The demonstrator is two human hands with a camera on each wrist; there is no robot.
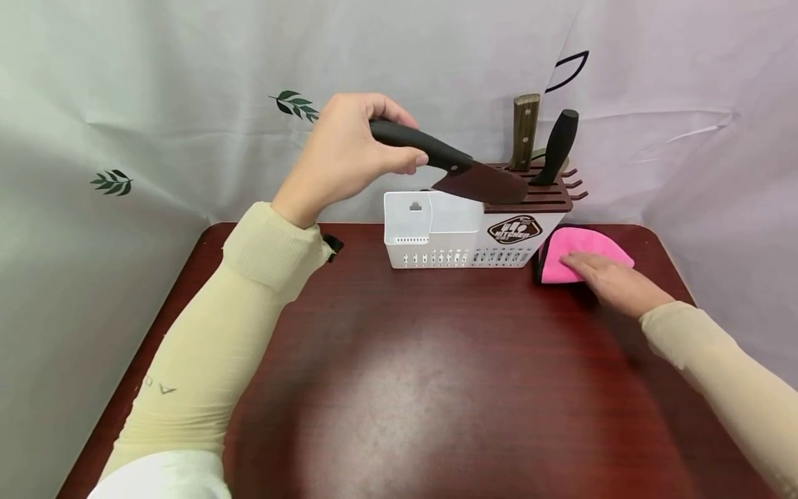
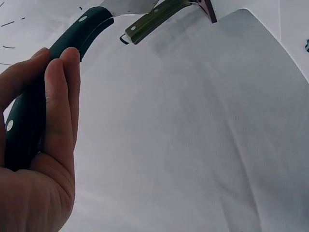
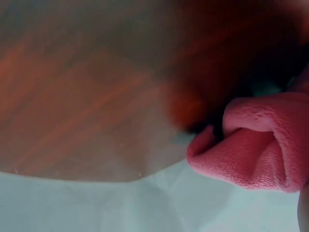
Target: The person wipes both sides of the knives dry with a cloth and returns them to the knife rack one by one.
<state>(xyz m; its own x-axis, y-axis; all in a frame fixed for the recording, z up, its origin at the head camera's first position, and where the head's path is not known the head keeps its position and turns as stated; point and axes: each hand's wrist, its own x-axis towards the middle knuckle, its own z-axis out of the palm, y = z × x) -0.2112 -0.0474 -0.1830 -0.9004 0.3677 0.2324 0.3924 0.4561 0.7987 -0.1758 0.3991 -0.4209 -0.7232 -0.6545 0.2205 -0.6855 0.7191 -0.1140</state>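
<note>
My left hand [image 1: 349, 149] grips the black handle [image 1: 418, 145] of a knife and holds it in the air, its blade [image 1: 486, 184] sloping down to the right in front of the knife holder's slotted top. In the left wrist view the thumb and fingers pinch this black handle [image 2: 29, 116]. My right hand [image 1: 620, 281] rests its fingers on a folded pink cloth [image 1: 582, 246] at the holder's right end. The thumb is hidden, so a grip on the cloth cannot be made out. The right wrist view shows the plush pink cloth [image 3: 260, 145] in folds.
A white perforated knife holder [image 1: 436, 225] with a brown slotted top [image 1: 530, 201] and side hooks stands at the table's back. A wooden-handled knife [image 1: 526, 132] and a black-handled one [image 1: 559, 142] stand in it. The dark red table [image 1: 405, 388] reaches white curtains [image 1: 206, 90].
</note>
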